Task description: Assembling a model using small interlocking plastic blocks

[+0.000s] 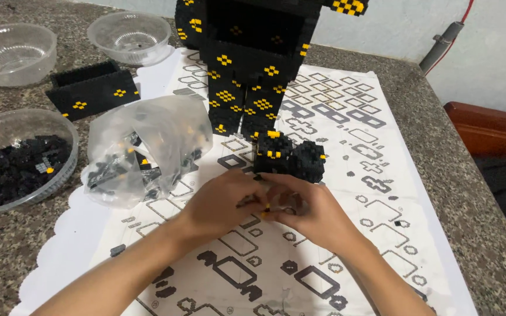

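My left hand point(221, 202) and my right hand point(308, 210) meet over a printed instruction sheet point(346, 175), fingertips pinched together on a small black and yellow brick piece point(265, 206). Most of the piece is hidden by the fingers. Just beyond the hands sits a small black block assembly with yellow dots point(288, 155). Behind it stands a tall black and yellow block model point(247, 64).
A clear plastic bag of black bricks point(142, 146) lies left of the hands. A clear bowl of black bricks point(19, 155) sits at far left, two empty clear bowls point(13, 52) point(130, 35) behind. A black open box section point(92, 88) lies near them. A red surface point(487, 129) is at right.
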